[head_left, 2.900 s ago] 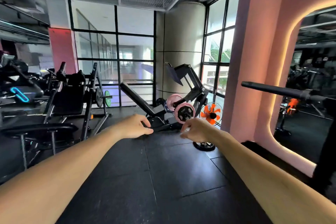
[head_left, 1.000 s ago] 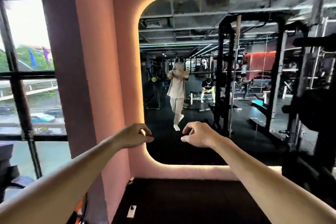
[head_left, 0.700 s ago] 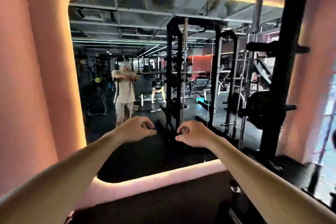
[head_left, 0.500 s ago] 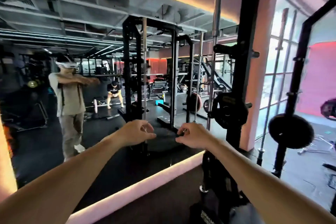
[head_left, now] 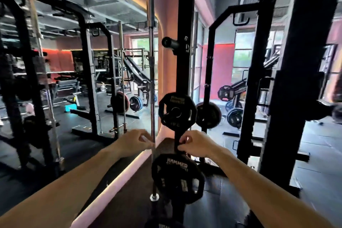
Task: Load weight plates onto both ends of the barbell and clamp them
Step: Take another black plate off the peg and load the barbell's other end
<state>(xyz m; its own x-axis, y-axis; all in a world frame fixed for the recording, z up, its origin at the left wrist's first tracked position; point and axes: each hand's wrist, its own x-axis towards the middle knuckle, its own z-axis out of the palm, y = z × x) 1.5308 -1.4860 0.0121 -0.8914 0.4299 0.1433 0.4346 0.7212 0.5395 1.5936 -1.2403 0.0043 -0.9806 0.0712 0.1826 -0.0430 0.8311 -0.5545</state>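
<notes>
Two black weight plates hang on pegs of a black rack post: an upper plate (head_left: 176, 112) and a lower plate (head_left: 177, 177) marked HAMMER. A silver barbell (head_left: 152, 79) stands upright just left of the post, its lower end near the floor. My left hand (head_left: 136, 142) is held out beside the bar with its fingers curled and nothing in them. My right hand (head_left: 194, 144) hovers in front of the post between the two plates, fingers curled, holding nothing.
A large wall mirror (head_left: 74, 79) fills the left side and reflects racks and benches. An empty peg (head_left: 169, 43) sticks out higher on the post. A third plate (head_left: 209, 114) hangs behind. Thick black rack uprights (head_left: 296, 79) stand on the right.
The view has swung right, from the mirror to the plate rack, which is now close. Both hands keep the same curled pose out in front.
</notes>
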